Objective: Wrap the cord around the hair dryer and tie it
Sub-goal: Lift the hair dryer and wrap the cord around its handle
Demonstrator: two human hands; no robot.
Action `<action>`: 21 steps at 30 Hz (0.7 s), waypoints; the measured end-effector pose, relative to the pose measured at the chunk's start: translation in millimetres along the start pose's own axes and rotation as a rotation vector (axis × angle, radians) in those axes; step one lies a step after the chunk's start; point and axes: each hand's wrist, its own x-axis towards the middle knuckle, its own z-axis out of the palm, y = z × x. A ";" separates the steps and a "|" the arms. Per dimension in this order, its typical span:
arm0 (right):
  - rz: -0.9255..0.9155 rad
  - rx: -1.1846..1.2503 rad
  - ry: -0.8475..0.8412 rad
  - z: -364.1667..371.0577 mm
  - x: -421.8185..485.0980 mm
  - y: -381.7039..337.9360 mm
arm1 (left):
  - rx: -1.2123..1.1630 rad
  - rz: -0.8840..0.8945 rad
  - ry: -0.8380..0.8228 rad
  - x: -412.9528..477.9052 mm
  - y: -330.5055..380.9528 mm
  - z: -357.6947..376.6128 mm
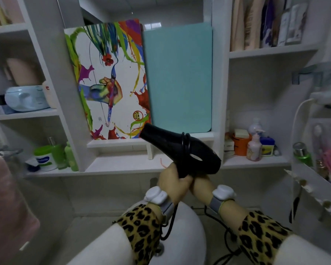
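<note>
Left hand [172, 180] clenched on handle of black hair dryer [182, 150]. Right hand [200, 183] pressed against same handle from other side; grip unclear. Dryer held above white sink [182, 236], nozzle pointing up-left. Cord [185, 142] looped twice around barrel; rest hangs below wrists. Shelves [122, 165] behind.

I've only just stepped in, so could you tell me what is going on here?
A person holds a black hair dryer by its handle with both hands, left hand and right hand, over a white sink. The cord already loops around the barrel, while the rest hangs loose below the wrists, so nothing is tied yet.
</note>
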 end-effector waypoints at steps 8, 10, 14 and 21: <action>-0.034 0.135 0.046 4.2 -17.6 8.9 | 0.301 0.057 0.025 12.4 -13.8 -3.3; -0.065 0.107 0.028 2.1 -20.5 4.4 | 0.382 0.073 0.036 12.2 -16.8 -2.2; -0.164 0.025 0.017 -12.4 -22.8 -7.6 | 0.602 0.175 0.037 16.1 -21.3 -8.0; -0.291 -0.164 0.058 -30.4 -18.8 -8.8 | 0.914 0.210 -0.063 14.0 -13.6 -23.5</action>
